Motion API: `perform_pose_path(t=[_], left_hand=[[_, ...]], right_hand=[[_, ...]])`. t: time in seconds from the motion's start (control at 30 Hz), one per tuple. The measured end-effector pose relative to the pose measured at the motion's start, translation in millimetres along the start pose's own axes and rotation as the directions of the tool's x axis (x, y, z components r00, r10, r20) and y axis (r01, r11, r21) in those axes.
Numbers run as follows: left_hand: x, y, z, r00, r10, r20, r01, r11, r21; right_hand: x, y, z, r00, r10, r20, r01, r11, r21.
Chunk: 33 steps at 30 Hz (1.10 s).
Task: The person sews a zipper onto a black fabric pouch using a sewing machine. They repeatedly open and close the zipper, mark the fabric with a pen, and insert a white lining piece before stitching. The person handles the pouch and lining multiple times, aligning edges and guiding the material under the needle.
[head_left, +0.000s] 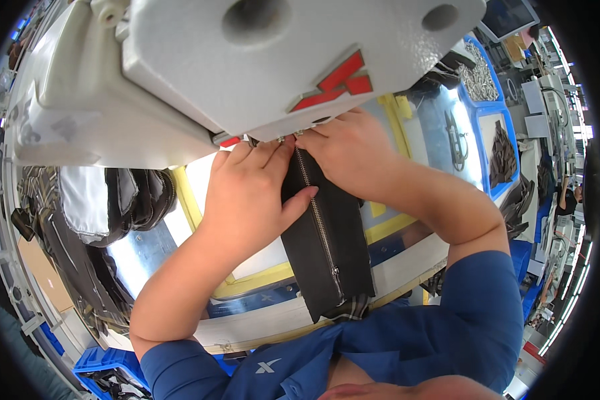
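Note:
A long black fabric strip with a metal zipper (322, 230) runs from under a white sewing machine head (247, 73) toward my body. The zipper's slider shows near its lower end, beside a patch of plaid cloth. On the left side of the strip is my left hand (250, 183), its fingers bent close to the machine and its thumb laid across the zipper teeth. My right hand (347, 150) grips the strip's right side, fingertips drawn together by the upper end of the zipper. The machine head covers the needle area and part of the right fingers.
Dark and plaid cloth pieces (123, 200) are piled at the left. Blue trays at the right hold metal parts (477, 73) and dark fabric pieces (502, 153). Yellow tape (263, 283) borders the white work surface. A blue bin (110, 363) stands low at the left.

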<state>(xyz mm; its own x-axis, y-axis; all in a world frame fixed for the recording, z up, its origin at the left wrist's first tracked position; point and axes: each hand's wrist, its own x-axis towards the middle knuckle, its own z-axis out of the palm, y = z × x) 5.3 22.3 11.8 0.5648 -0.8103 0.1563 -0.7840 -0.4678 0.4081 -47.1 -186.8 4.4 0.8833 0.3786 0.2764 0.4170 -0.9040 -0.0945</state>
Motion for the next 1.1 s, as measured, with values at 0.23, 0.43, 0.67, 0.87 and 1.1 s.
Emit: perform_pose_path(t=[0.23, 0.43, 0.67, 0.87, 1.1], left_hand=[[-7.0, 8.5, 17.4, 0.994, 0.099, -0.052, -0.093, 0.99, 0.107], [-8.2, 8.9, 18.4, 0.998, 0.067, -0.022, -0.065, 0.996, 0.065], [-13.5, 16.1, 15.2, 0.997, 0.047, 0.054, -0.051, 0.996, 0.073], [-17.7, 18.1, 15.8, 0.991, 0.042, 0.128, -0.052, 0.995, 0.082], [-17.9, 17.9, 19.7, 0.991, 0.019, 0.129, -0.031, 0.996, 0.087]], right_hand=[[-12.2, 0.5, 1.7, 0.997, -0.014, -0.072, 0.015, 1.0, 0.009], [-18.6, -6.1, -1.2, 0.999, -0.022, -0.034, 0.021, 0.999, -0.036], [-20.1, -10.2, -6.6, 0.999, -0.029, 0.031, 0.029, 1.0, -0.007], [-26.8, -22.4, -8.4, 0.995, 0.025, 0.096, -0.021, 0.999, -0.042], [-31.3, -25.5, -1.3, 0.994, 0.068, 0.085, -0.067, 0.998, -0.008]])
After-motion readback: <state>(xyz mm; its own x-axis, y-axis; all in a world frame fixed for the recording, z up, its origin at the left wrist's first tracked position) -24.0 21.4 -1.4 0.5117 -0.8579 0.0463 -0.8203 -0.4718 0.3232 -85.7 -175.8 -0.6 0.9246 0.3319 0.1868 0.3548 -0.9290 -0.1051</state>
